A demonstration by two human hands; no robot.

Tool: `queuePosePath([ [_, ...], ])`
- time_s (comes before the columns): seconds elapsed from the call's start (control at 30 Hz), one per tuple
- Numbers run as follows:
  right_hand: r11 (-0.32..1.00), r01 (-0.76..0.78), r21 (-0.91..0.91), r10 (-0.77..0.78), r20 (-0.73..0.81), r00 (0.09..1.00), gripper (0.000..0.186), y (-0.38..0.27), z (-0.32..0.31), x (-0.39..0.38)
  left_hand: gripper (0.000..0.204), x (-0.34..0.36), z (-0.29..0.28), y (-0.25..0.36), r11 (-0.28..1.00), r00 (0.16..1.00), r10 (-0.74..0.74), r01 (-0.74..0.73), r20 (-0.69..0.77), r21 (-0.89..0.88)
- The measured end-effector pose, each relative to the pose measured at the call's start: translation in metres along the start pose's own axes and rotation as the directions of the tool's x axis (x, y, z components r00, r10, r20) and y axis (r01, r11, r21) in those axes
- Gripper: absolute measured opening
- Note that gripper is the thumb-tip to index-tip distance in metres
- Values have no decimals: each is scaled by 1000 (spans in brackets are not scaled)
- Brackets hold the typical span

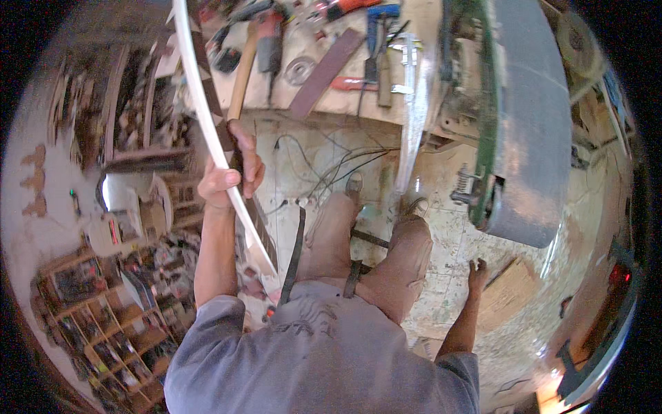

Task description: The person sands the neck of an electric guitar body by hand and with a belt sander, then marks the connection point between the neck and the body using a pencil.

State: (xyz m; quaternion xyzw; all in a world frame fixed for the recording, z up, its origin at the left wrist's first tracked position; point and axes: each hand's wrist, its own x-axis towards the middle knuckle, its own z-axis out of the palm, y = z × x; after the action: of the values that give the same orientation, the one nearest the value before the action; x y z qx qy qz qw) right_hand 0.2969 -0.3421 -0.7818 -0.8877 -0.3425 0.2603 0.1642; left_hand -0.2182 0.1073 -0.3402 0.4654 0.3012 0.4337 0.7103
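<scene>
My left hand (pixel 231 172) is closed around a long, slim, slightly curved strip (pixel 200 96), thumb on its pale edge and fingers along its dark brown side. The strip slants from the top edge of the view down to beside my left thigh. What exactly it is I cannot make out. My right hand (pixel 477 274) hangs low at my right side, fingers apart and nothing visible in it. Beyond it, a flat wooden board (pixel 512 293) lies on the floor.
A workbench (pixel 331 103) ahead carries a caliper (pixel 408 65), a wooden handle (pixel 243 72), a reddish-brown strip (pixel 327 72) and power tools. A wide belt sander (pixel 531 131) stands at the right. Cables (pixel 338 162) trail under the bench. Compartmented shelving (pixel 110 331) is at lower left.
</scene>
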Motion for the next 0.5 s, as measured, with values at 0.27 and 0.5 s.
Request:
queuePosePath([
  [0.27, 969, -33, 245, -41, 293, 955, 47, -95, 5, 58, 60, -74, -38, -4, 998, 993, 57, -58, -106, 0],
  [0.5, 946, 217, 240, -263, 179, 948, 44, -147, 82, 82, 58, -112, -78, -79, 985, 976, 168, -170, -142, -1],
])
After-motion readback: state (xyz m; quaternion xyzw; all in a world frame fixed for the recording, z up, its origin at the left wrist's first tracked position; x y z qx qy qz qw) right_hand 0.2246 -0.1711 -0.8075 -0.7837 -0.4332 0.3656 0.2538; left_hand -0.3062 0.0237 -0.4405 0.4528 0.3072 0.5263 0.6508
